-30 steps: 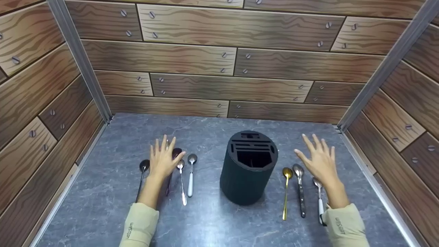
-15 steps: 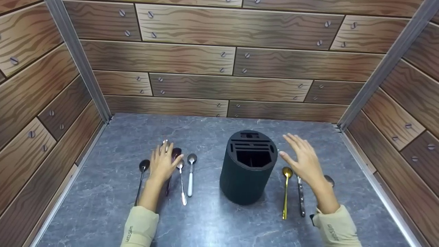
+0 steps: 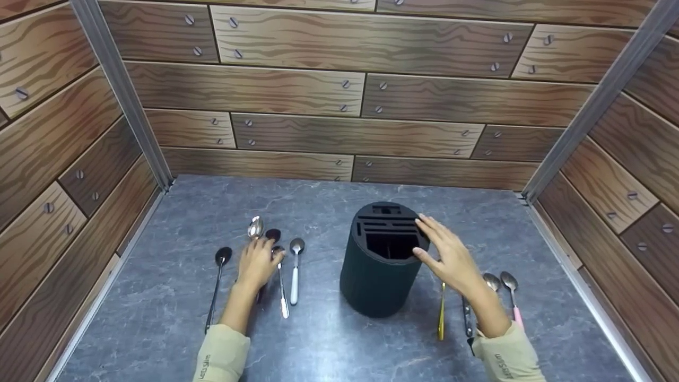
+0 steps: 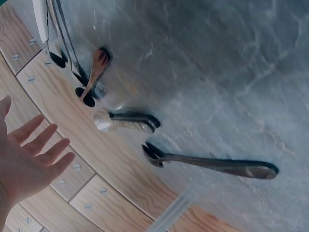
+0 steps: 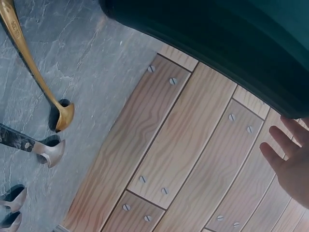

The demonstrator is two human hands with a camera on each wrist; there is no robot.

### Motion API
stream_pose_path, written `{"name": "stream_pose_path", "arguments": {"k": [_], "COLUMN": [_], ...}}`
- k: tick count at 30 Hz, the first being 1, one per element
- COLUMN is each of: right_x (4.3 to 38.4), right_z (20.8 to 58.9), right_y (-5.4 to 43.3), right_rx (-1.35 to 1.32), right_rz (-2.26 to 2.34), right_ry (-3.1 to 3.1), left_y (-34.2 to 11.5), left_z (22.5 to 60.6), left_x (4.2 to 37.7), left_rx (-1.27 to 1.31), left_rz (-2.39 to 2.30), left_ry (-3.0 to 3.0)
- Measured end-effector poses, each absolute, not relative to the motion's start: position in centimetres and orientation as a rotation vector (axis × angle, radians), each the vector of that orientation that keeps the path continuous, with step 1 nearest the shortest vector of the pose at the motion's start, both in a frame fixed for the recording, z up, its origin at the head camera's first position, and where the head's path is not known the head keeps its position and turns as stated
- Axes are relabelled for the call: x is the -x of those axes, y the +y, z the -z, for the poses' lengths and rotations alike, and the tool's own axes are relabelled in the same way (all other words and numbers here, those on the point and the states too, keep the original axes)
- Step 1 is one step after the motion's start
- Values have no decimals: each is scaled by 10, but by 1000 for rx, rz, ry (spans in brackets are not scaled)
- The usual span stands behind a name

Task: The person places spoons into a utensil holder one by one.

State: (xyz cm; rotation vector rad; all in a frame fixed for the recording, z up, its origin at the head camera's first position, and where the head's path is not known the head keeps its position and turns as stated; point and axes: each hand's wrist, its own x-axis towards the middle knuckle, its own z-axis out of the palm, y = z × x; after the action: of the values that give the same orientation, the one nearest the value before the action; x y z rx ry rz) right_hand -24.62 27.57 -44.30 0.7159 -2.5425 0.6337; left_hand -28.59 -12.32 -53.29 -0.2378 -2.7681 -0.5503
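Observation:
My right hand (image 3: 448, 261) is at the right rim of an upright dark green utensil holder (image 3: 376, 286), its fingers over the slotted top's edge. In the right wrist view the fingertips meet the holder's edge; whether they press cannot be told. My left hand (image 3: 256, 263) hovers over spoons at the left, loosely bent fingers holding nothing, as the left wrist view shows. Around it lie a black spoon (image 3: 223, 257), a silver spoon (image 3: 255, 227), a dark reddish spoon (image 3: 273, 234), a slim silver spoon (image 3: 284, 300) and a white-handled spoon (image 3: 295, 276).
Right of the holder lie a gold spoon (image 3: 441, 323), a dark-handled spoon (image 3: 467, 321), a pink-handled spoon (image 3: 511, 284) and another spoon bowl (image 3: 492, 281), partly covered by the right arm. Wood-patterned walls (image 3: 318, 95) enclose the grey marbled table (image 3: 329, 350).
My right hand has moved left from above the spoons to the holder's rim. The left hand has drawn back slightly and its fingers have bent, uncovering the silver spoon's bowl.

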Motion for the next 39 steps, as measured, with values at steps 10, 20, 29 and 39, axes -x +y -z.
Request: {"name": "stream_pose_path", "arguments": {"k": [10,20,29,39], "right_x": [249,246,245,247], "right_z": [450,454,455,455], "right_y": [273,274,274,274], "right_rx": [-754,-743,-754,-756], "right_rz": [-693,-760,-771,-757], "right_ry": [-2488,-2493,-2490,-2491], "left_y": [-111,-94,-78,-65], "left_z": [544,556,568,574], "left_x": [283,281,281,279], "left_rx": [255,205,172,110], "left_rz": [552,636,662,728], "left_ry": [-2785,-2717,-2617,-2732]}}
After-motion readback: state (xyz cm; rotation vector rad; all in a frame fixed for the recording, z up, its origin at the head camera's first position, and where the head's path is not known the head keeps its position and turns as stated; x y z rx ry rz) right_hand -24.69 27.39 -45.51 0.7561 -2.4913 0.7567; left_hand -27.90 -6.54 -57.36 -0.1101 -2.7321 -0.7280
